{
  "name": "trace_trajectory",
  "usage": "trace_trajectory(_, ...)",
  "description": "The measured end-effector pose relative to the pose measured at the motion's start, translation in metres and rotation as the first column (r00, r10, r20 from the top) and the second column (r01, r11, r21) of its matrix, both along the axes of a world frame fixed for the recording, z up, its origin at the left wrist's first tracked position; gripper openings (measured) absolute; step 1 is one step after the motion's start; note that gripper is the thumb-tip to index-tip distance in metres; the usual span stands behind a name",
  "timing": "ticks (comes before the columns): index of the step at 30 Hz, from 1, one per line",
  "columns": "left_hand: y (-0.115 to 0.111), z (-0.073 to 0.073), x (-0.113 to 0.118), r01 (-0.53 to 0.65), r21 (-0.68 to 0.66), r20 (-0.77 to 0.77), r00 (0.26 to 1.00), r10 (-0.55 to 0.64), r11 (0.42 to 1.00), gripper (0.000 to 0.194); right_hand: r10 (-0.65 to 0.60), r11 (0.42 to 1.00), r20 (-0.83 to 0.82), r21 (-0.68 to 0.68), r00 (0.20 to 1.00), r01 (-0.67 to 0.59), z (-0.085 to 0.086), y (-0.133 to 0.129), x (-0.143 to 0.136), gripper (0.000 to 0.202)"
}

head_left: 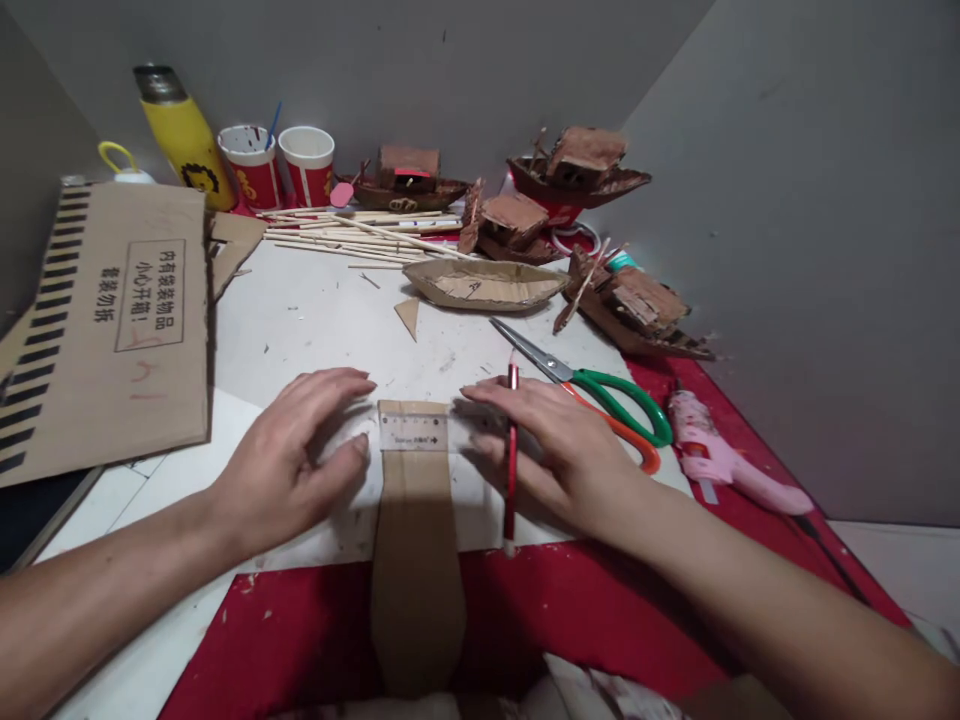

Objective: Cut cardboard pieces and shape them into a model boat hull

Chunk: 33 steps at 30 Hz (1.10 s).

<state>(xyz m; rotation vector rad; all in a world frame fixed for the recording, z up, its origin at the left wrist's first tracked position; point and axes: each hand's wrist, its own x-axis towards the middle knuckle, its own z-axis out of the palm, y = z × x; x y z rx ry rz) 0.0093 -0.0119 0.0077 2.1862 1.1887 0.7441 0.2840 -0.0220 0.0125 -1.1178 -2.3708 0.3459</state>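
Note:
A long brown cardboard strip [416, 560] lies lengthwise in front of me, its near end wider. Across its far end rests a clear plastic ruler [414, 432], which runs on to the right. My left hand [300, 455] is left of the strip, thumb and fingers apart, with nothing in it. On the other side my right hand [559, 445] has a red-and-black pencil [512, 460] tucked between its fingers. Its thumb and index finger reach to the ruler's right part; whether they pinch it I cannot tell. Scissors [592, 385] with green and orange handles lie just beyond that hand.
An unpainted cardboard boat hull [487, 285] and a small cardboard triangle [407, 318] lie ahead. Behind are wooden sticks [367, 235], paper cups [307, 170], a yellow bottle [184, 140] and several brown model boats [581, 165]. A cardboard sheet [112, 330] is left, a pink glue gun [727, 465] right.

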Motion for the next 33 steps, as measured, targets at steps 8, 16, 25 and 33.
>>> trace_trajectory(8,0.002,0.002,0.009,-0.122,-0.311,0.110,0.980,0.163,0.942,0.041,-0.024,1.000,0.115,0.000,0.993,0.024,-0.012,0.002,0.023,0.037)
trace_trajectory(16,0.004,0.005,0.022,-0.177,-0.133,-0.148,0.976,0.157,0.975,0.024,-0.270,0.962,-0.113,-0.078,0.956,0.263,-0.017,0.043,0.010,0.041)
trace_trajectory(25,0.004,0.005,0.013,-0.056,-0.288,0.145,0.984,0.102,0.956,0.015,-0.313,0.906,-0.403,-0.398,0.860,0.143,-0.014,-0.019,-0.030,0.040)
trace_trajectory(33,-0.019,0.021,0.023,0.182,-0.514,0.507,0.853,0.126,0.838,0.032,-0.243,0.859,-0.490,-0.509,0.837,-0.049,-0.005,-0.044,-0.048,0.033)
